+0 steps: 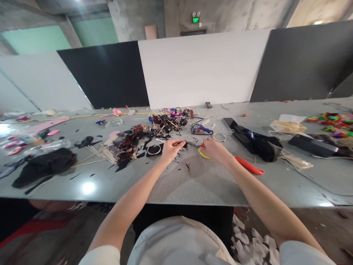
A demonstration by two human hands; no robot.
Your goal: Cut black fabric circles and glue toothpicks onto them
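Observation:
My left hand (171, 149) is closed in a pinch on a small piece of black material (185, 145). Just right of it, my right hand (214, 150) is wrapped round scissors (195, 144), whose grey blades point left toward that piece. Red shows at the grip by my fingers, and a yellow curved strip (204, 154) lies beneath; whether it belongs to the scissors I cannot tell. A pale ring (153, 149) on black material sits left of my left hand. Another pale ring (219, 137) lies beyond my right hand. Black scraps are scattered between and below both hands.
A pile of dark fabric with sticks (168, 123) spreads behind my left hand. A blue glue gun (202, 129) lies farther back. To the right are a long red object (249, 165), a black cloth bundle (256, 145) and a dark box (313, 145); wooden sticks (103, 154) lie left.

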